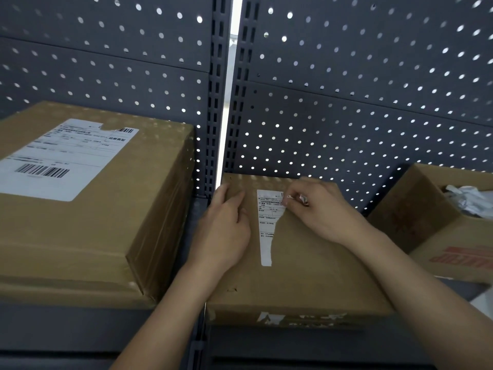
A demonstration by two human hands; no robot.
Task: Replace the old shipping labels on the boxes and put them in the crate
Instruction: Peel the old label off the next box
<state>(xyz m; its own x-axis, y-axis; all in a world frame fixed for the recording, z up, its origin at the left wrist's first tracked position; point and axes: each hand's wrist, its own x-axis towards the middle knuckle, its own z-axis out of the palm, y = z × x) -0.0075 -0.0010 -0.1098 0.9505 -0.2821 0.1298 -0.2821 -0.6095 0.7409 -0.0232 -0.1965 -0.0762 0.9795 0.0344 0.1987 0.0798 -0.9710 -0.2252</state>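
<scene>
Right hand [322, 212] fingers [289, 201] pinch top corner of torn white paper label strip [266, 236] on flat brown cardboard box [306, 268]; strip runs lengthwise from fingers toward me. Left hand [226, 231] flat, pressing box.

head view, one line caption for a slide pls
Right hand pinches the torn label on a box the left hand steadies.

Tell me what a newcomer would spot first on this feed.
At centre, the right hand pinches the top edge of a half-torn shipping label on the middle box, which the left hand presses down. The bigger box at left carries a nearly whole label; the open carton at right holds crumpled white scraps.
</scene>
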